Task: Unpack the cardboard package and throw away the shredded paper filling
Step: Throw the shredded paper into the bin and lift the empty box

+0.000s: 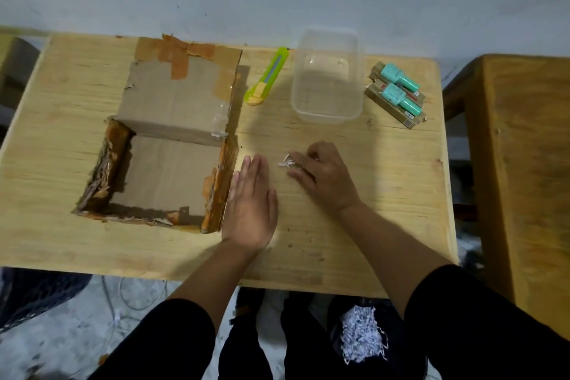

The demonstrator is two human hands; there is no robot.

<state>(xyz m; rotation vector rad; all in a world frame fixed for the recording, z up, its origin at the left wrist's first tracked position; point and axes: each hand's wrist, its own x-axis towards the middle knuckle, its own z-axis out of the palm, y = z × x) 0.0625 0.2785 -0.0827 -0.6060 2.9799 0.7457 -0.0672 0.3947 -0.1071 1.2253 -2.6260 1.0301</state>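
The cardboard box (pixel 166 173) lies open on the wooden table (pixel 354 225), left of centre, its inside bare and its lid flap folded back. My left hand (pixel 251 207) rests flat on the table, fingers together, just right of the box. My right hand (pixel 320 176) is curled over a few white shreds of paper (pixel 285 162), its fingertips touching them. A larger heap of shredded paper (pixel 362 333) sits in a dark bag below the table's front edge, between my sleeves.
A green utility knife (pixel 268 77) lies behind the box. To its right stands a clear plastic container (pixel 327 108), then two teal bottles (pixel 401 86) on small cartons. A second wooden table (pixel 524 163) stands at the right. A cable runs across the floor.
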